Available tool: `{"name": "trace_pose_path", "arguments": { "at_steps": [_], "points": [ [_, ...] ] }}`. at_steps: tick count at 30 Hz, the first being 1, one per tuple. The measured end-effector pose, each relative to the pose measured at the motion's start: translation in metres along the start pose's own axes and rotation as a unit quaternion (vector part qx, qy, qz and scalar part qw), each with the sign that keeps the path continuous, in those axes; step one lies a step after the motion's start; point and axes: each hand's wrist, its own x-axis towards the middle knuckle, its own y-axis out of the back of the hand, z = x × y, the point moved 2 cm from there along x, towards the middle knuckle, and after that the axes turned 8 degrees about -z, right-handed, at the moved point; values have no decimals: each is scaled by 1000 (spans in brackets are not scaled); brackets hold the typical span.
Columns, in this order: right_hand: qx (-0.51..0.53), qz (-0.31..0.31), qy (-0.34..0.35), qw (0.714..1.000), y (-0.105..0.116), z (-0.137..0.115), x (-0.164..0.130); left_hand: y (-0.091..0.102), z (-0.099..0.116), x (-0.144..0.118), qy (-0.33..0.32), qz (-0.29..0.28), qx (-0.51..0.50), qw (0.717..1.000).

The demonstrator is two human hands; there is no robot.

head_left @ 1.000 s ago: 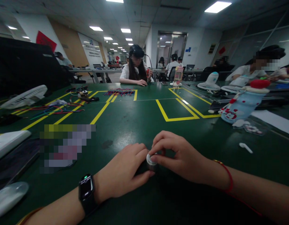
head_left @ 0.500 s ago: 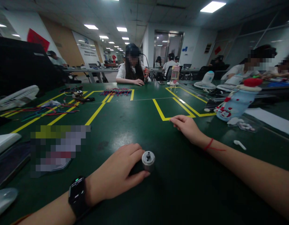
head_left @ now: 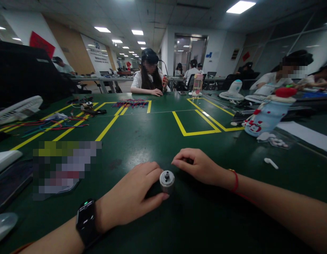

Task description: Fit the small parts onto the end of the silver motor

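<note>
A small metal motor [head_left: 167,180] stands upright on the green table, its round silver end and short shaft facing up. My left hand [head_left: 134,195], with a black watch at the wrist, is closed around it from the left, thumb in front and fingers behind. Just beyond and to the right of the motor is my right hand [head_left: 196,165], a red string at its wrist. Its thumb and fingers are curled into a pinch, apart from the motor. Whatever is between those fingertips, if anything, is hidden.
Yellow tape [head_left: 202,133] marks the green table [head_left: 142,135]. Loose wires [head_left: 54,124] and a blurred packet [head_left: 65,165] lie left. A blue bottle [head_left: 268,114], a white earbud [head_left: 271,163] and fans [head_left: 232,92] are right. Opposite sits a person [head_left: 149,79].
My right hand has come back from the yellow tape, moving left and nearer to me, close to the motor. My left hand and the motor have stayed in place.
</note>
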Motion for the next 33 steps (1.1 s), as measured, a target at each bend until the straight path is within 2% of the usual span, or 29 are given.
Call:
{"name": "trace_pose_path", "arguments": {
  "at_steps": [8, 11, 14, 19, 21, 28, 31, 33],
  "points": [
    [16, -1, 97, 995, -16, -41, -6, -5, -9, 0, -7, 8, 12, 1000],
    [32, 38, 111, 993, -14, -46, -6, -6, -8, -1, -5, 11, 14, 1000],
    [34, 63, 86, 994, -4, -40, -7, -5, -5, -1, -3, 9, 9, 1000],
    [-41, -97, 82, 991, 5, -16, -14, -2, -2, 1, 0, 1, -6, 1000],
    [-74, -123, 94, 985, 5, -5, -18, -4, -2, 5, 2, 0, -9, 1000],
    [-85, -135, 111, 981, 7, 8, -22, -11, -4, 15, 9, -7, -12, 1000],
    [-5, -119, 85, 989, 12, 9, -21, -11, -3, 15, 12, -8, -12, 1000],
    [93, -75, 39, 992, 16, 12, -19, -10, -2, 13, 11, -6, -11, 1000]
  ]
}}
